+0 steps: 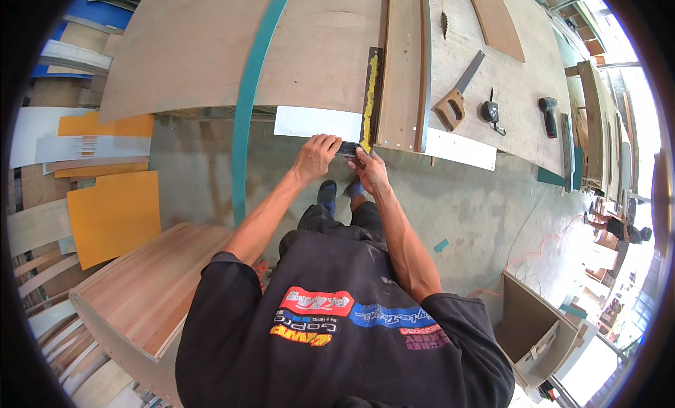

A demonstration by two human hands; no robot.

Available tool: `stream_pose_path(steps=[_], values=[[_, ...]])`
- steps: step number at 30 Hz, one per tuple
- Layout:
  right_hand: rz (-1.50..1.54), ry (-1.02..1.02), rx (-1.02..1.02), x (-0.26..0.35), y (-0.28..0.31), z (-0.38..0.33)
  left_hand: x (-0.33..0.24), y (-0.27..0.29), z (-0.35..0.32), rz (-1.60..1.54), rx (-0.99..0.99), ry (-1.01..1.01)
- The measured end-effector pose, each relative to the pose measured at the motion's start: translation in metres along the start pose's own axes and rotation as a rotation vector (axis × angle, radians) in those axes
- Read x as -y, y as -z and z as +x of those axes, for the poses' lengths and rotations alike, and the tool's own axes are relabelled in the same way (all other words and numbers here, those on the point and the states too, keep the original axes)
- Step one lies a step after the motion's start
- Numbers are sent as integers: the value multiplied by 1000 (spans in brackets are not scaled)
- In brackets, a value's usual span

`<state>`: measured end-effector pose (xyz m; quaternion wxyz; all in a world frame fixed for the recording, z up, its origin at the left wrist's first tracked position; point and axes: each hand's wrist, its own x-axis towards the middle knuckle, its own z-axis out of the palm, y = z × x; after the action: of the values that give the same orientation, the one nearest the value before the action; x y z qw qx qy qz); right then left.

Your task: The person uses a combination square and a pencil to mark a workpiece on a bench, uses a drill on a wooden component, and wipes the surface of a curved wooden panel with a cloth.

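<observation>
A black strip smeared with yellow glue (371, 92) lies along a plywood workbench (316, 49), its near end overhanging the bench's front edge. My left hand (316, 156) grips that near end from the left, next to a white laminate edge (309, 122). My right hand (367, 170) pinches the same end from the right, fingers closed on it. Both forearms reach forward from my dark shirt.
On the bench to the right lie a handsaw (457, 95), a small black tool (491, 113) and a drill (548, 113). A teal strip (253, 92) runs across the bench. A wooden cabinet (140, 288) stands lower left, orange boards (112, 215) beyond it. Another person (619, 227) is far right.
</observation>
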<state>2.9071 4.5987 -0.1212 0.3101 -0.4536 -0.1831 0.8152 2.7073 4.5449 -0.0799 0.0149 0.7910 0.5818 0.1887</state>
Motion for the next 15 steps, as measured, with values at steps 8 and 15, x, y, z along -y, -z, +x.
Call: stream_pose_path(steps=[8, 15], values=[[-11, 1, 36, 1, 1, 1, 0, 0, -1, -29, 50, 36], [22, -9, 39, 6, -3, -7, 1, 2, 3, -17, 86, 7]])
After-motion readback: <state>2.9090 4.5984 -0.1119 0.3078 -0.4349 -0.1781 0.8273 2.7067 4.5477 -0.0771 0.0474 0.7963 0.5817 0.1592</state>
